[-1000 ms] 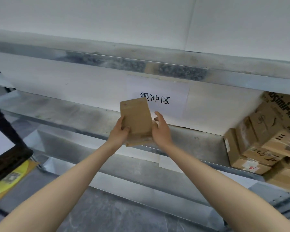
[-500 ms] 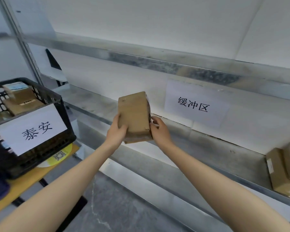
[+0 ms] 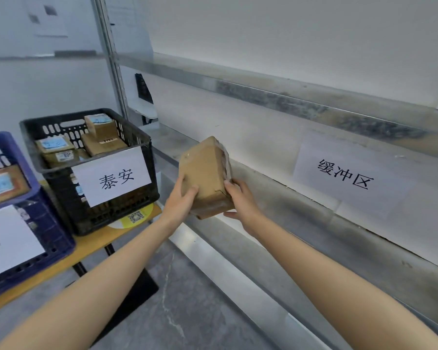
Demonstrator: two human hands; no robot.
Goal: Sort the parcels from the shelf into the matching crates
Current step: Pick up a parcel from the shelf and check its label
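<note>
Holding a brown cardboard parcel (image 3: 204,175) up mid-frame, both hands clamped on its lower end: left hand (image 3: 180,200) curled round the left edge, right hand (image 3: 240,202) pinching the right edge, thumb underneath. Parcel's in the air, standing tall, just in front of the metal shelf (image 3: 314,223). Over at the left, a wooden table (image 3: 91,246) carries a blue crate (image 3: 51,223) and a black crate (image 3: 116,210) tagged 泰安, with a few boxes (image 3: 101,137) inside. Further back on the right, a paper sign (image 3: 344,176) reads 缓冲区.
</note>
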